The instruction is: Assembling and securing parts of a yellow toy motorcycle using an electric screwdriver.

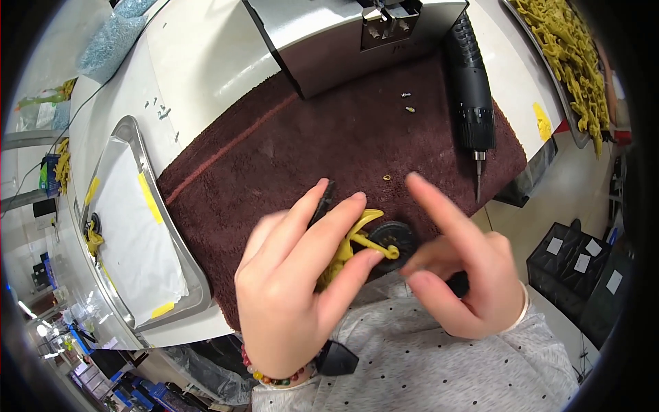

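Left hand [287, 269] is gripping a yellow frame [374, 245]; right hand [473, 271], hold unclear, is pointing past a black wheel [393, 232]; fitting is seemingly underway, fastening probably remaining, screws [410, 110] lying loose.

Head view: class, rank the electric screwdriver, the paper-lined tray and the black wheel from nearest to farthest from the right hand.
1. Black wheel: just left of the right hand.
2. Electric screwdriver: beyond the hand, on the towel.
3. Paper-lined tray: far left, past the left hand.
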A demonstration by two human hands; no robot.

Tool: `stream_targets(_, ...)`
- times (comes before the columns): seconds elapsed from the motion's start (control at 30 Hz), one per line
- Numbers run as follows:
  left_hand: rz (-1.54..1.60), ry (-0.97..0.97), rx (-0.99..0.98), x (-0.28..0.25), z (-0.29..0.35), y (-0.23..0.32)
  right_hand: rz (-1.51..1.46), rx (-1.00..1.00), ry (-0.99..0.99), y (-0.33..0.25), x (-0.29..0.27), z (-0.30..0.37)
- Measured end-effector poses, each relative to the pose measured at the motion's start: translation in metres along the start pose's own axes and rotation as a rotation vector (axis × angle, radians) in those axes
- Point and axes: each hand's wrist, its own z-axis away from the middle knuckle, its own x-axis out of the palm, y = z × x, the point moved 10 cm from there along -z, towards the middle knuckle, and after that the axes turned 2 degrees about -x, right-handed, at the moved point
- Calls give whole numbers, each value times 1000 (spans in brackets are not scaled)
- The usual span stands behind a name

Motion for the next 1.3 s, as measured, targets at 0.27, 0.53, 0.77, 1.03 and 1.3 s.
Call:
stream_targets(0.27, -249, 122, 104, -6, 10, 24, 456, -184, 647, -36, -121, 10)
stream_targets(0.53, -322, 223, 70, 11, 26, 18, 269, -33, 248, 12, -131, -82)
stream_targets(0.77, -310, 177, 123, 15, 21, 21, -324, 80, 167, 22, -130, -79)
stream_targets(1.03, -302, 115, 113, 16, 17, 19, -988, -396, 105, -46, -159, -52)
stream_targets(1.3, -506, 227, -55, 15, 35, 23, -563, -606, 329, -95, -188, -49)
